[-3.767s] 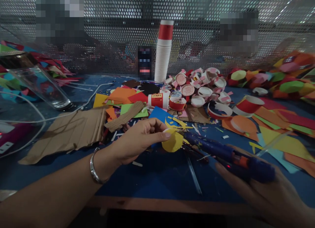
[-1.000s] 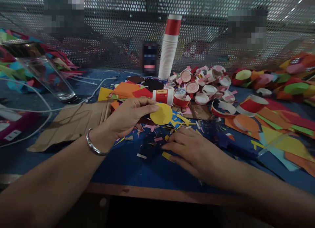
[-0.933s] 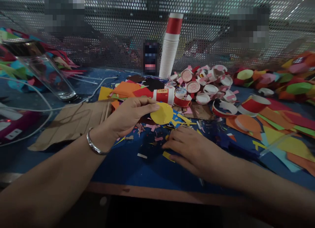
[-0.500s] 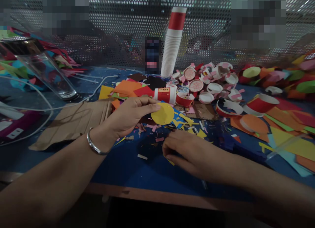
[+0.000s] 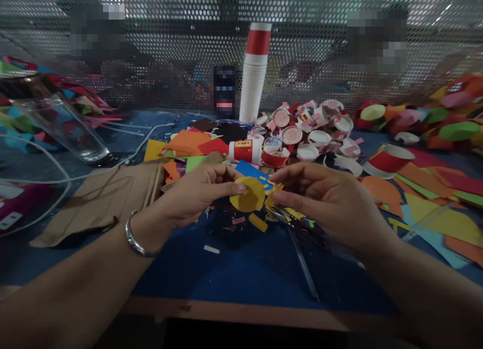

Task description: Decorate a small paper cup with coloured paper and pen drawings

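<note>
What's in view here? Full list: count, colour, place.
yellow paper disc: one, yellow, held up at centre
paper cup stack: one, white with a red band, upright at the back
glue bottle: one, red and white, on its side behind the disc
cut cup pieces: many, white, red and pink, heaped right of the bottle
paper sheets: many, orange, red, green and yellow, left of the bottle
cardboard: one, brown, flat at left
glass: one, clear, far left
table: one, blue, under it all
left hand: one, pinching the disc's left edge
right hand: one, fingertips at the disc's right edge, grip unclear
</note>
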The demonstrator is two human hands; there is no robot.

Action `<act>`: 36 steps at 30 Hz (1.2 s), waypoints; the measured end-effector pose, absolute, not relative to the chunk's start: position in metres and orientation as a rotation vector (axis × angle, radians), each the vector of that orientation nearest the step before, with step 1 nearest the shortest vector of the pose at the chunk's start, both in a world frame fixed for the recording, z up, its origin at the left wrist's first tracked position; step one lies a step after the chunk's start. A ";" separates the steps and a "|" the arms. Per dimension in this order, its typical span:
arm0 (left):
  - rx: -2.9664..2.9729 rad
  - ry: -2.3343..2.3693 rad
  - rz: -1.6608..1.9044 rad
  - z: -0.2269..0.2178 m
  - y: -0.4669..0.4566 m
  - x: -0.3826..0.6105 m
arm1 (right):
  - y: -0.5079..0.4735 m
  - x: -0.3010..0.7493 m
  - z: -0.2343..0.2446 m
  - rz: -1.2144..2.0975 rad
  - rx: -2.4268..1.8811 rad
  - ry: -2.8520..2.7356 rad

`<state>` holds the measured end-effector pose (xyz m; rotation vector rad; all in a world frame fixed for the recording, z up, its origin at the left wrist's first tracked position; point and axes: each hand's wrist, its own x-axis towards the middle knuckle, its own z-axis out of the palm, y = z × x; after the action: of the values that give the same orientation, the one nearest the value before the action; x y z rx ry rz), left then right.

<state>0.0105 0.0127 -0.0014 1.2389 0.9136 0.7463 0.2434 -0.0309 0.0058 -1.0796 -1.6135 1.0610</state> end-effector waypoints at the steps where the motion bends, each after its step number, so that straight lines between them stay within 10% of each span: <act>1: 1.261 0.911 0.732 -0.002 0.011 0.012 | -0.029 0.243 0.005 1.055 -1.079 -1.586; 36: 1.572 0.957 0.656 -0.006 -0.006 0.025 | -0.028 0.238 -0.016 0.845 -1.094 -1.728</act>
<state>0.0245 -0.0060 -0.0062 1.5720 0.9568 0.6559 0.2376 -0.0278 -0.0159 -1.0940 -1.7282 0.8452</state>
